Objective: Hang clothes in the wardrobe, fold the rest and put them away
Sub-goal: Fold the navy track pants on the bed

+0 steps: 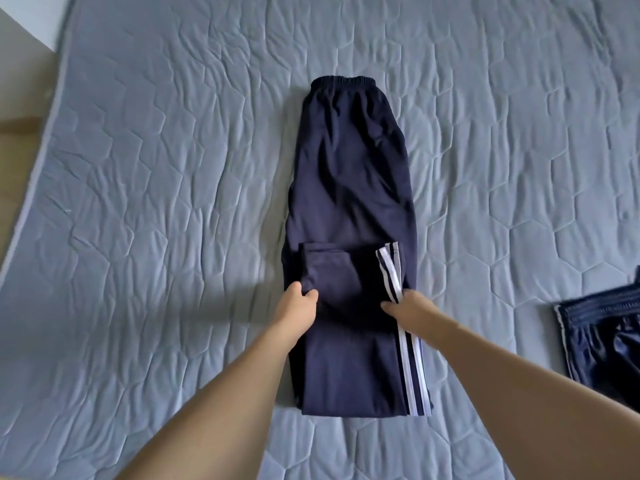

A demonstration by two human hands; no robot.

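Navy track trousers (349,188) lie lengthwise at the centre of the frame on a grey quilted mattress (156,168), the elastic waistband toward the top and the leg ends doubled back over the lower half. White stripes (408,362) run down the trousers' right edge and turn back with the fold. The left hand (298,306) pinches the left side of the folded-over cloth between thumb and fingers. The right hand (408,310) grips the right side at the striped seam, thumb on top and fingers tucked beneath. Both bare forearms reach in from the bottom of the frame and cover part of the mattress. At the right edge, well apart from the trousers, lies a second dark-blue, shiny garment (606,341) with a pale trim, partly cut off by the frame. A strip of tan floor (14,140) shows at the upper left. No brand mark or writing can be read on either garment.
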